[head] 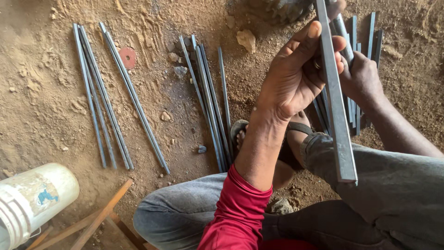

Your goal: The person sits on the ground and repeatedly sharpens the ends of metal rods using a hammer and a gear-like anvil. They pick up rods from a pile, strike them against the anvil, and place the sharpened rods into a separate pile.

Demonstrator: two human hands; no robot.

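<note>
Fingers [309, 44] of my left hand [291, 78] are curled closed round the flat steel bar [336, 106], thumb on the near face and the rest wrapped behind it, in the upper right of the head view. Right hand [363, 76] sits just beyond the bar, closed on a second, rounder metal piece [343, 32] that lies against the bar's far side; whether this is a tool or another length of stock, I cannot tell. How tightly those right fingers are clamped is partly hidden by the bar itself.

Bar position: held up off the ground, running from the top edge of the picture down and slightly to the right, its cut end [348, 178] hanging free over my right knee [393, 185]. It touches nothing but my two hands.

Judgement on handling: the grip is high on the bar and the free end is long, so it will want to swing. I would keep the left wrist firm and the bar's flat face square to the right hand's piece, and keep the cut end clear of the trouser leg.

Surroundings, same view: dirt floor [46, 106]; one bundle of thin steel rods [106, 97] at far left, a second bundle [210, 102] in the middle, more rods [370, 32] behind my hands at far right. A round reddish disc [127, 57] lies near the left bundle. White plastic bucket [32, 199] at near left, beside wooden slats [99, 220]. My sandalled foot [286, 139] rests below the left wrist.
</note>
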